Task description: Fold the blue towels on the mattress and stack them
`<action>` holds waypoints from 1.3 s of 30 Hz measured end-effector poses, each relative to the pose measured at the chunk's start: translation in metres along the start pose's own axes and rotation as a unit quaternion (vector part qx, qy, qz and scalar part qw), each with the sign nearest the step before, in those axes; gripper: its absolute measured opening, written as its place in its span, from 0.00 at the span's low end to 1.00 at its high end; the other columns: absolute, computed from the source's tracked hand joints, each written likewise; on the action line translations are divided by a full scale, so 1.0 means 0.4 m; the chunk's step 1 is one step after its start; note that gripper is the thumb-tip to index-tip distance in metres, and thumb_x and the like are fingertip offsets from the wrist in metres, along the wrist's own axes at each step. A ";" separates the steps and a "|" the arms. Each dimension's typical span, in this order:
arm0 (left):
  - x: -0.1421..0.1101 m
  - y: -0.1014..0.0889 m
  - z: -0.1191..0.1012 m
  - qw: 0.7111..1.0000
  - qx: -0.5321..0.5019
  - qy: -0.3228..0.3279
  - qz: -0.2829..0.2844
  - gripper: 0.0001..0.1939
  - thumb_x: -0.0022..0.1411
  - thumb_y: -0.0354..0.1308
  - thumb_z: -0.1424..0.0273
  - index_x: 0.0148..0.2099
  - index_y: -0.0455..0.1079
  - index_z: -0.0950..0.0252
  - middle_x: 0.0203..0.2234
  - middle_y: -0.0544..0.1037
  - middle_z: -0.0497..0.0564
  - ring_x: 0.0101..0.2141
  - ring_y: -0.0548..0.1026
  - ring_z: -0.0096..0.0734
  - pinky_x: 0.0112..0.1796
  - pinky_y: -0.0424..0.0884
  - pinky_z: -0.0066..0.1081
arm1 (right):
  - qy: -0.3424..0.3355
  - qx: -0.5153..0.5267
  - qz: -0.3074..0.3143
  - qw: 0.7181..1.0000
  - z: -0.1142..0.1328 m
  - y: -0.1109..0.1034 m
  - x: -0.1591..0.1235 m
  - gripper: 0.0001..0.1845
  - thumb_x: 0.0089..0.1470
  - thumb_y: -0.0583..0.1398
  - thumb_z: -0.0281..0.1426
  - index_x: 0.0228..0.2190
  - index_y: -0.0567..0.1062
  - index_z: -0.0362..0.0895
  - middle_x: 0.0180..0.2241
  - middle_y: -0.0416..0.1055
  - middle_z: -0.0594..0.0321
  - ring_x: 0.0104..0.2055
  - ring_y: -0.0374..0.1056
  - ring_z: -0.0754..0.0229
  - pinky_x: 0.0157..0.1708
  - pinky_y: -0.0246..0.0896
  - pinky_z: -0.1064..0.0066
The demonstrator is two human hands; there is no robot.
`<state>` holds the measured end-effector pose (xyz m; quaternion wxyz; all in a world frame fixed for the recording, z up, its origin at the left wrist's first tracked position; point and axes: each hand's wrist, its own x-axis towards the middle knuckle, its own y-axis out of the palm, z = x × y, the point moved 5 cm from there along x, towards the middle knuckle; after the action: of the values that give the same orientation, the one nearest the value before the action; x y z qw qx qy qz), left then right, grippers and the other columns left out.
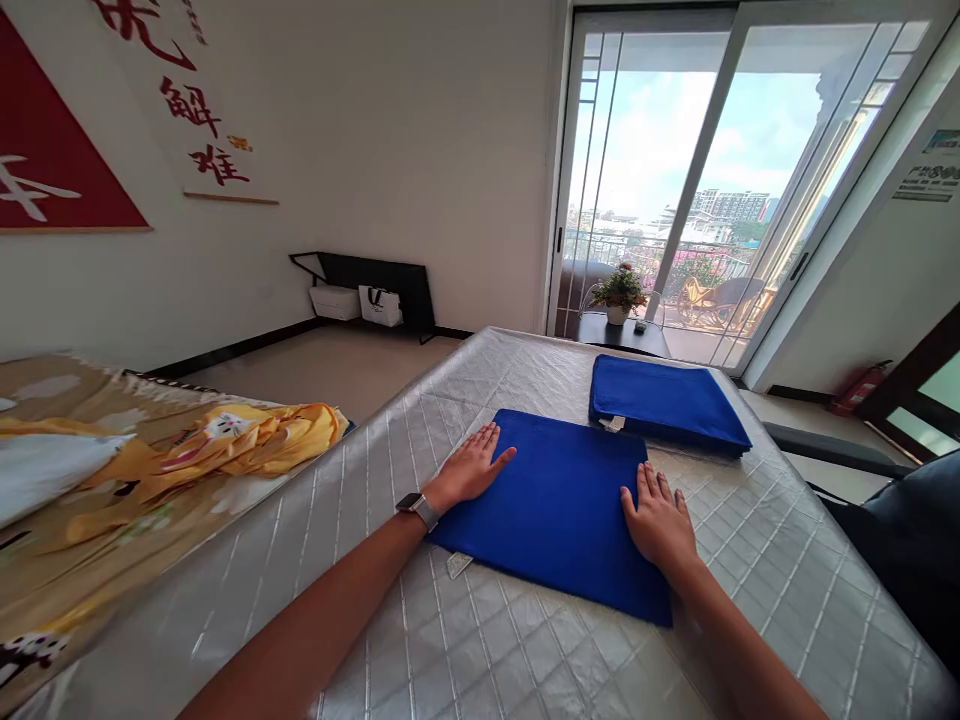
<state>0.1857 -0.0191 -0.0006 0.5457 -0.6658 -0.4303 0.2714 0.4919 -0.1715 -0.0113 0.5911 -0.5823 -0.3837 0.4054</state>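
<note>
A flat blue fabric piece [559,510], roughly square, lies on a plastic-covered mattress [517,640]. A white tag [459,565] sticks out from its near left edge. My left hand [469,468] rests on its left edge, fingers stretched and thumb apart, a watch [418,508] on the wrist. My right hand [660,520] lies along its right edge, fingers extended. Neither hand grasps anything. Just beyond, a thicker stack of folded blue fabric [667,398] sits on the mattress, also with a white tag [613,424].
At left, a patterned bed cover [247,495] holds a crumpled yellow cloth [255,440]. A small table [626,337] with a potted plant [619,292] stands by the sliding glass door [720,180]. A black rack [375,280] is against the wall. A dark object [907,530] borders the right side.
</note>
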 end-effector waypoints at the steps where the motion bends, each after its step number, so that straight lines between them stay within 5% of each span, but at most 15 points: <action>1: -0.001 0.003 0.004 1.000 -0.001 0.001 -0.007 0.48 0.70 0.29 0.40 0.74 0.49 0.74 0.72 0.49 0.62 0.71 0.49 0.46 0.68 0.46 0.43 | -0.001 -0.006 0.000 1.000 -0.001 0.002 0.001 0.38 0.68 0.38 0.45 0.71 0.44 0.38 0.74 0.38 0.60 0.75 0.37 0.52 0.70 0.33 0.52; 15: -0.007 0.018 -0.002 0.999 -0.018 0.003 -0.030 0.49 0.70 0.29 0.40 0.73 0.49 0.77 0.72 0.50 0.65 0.70 0.50 0.47 0.68 0.45 0.43 | -0.017 -0.052 0.015 0.998 -0.029 0.034 0.020 0.37 0.68 0.36 0.43 0.71 0.43 0.38 0.74 0.36 0.60 0.75 0.36 0.52 0.70 0.37 0.51; 27: -0.005 0.026 0.006 0.998 -0.035 0.003 -0.046 0.46 0.71 0.32 0.42 0.74 0.48 0.74 0.72 0.50 0.63 0.71 0.49 0.46 0.68 0.46 0.43 | -0.051 -0.045 -0.003 0.998 -0.017 0.009 0.171 0.34 0.70 0.35 0.38 0.70 0.50 0.37 0.73 0.43 0.56 0.74 0.39 0.53 0.70 0.40 0.53; 33: -0.012 0.015 0.001 0.999 -0.023 0.000 -0.028 0.47 0.70 0.31 0.41 0.74 0.49 0.74 0.72 0.49 0.63 0.71 0.49 0.45 0.68 0.45 0.42 | -0.061 -0.055 -0.036 0.996 -0.033 0.053 0.180 0.33 0.70 0.36 0.37 0.70 0.51 0.39 0.73 0.42 0.56 0.75 0.37 0.55 0.70 0.36 0.54; 39: -0.011 0.007 0.002 0.999 -0.019 0.003 -0.030 0.47 0.71 0.31 0.41 0.73 0.50 0.74 0.72 0.51 0.64 0.71 0.50 0.45 0.68 0.46 0.43 | -0.038 -0.025 -0.030 0.999 -0.025 0.038 0.178 0.35 0.69 0.36 0.40 0.71 0.47 0.38 0.73 0.40 0.58 0.75 0.37 0.57 0.70 0.33 0.57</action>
<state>0.1835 -0.0227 -0.0039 0.5418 -0.6636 -0.4542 0.2444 0.5274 -0.1095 -0.0279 0.5736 -0.5689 -0.4333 0.3994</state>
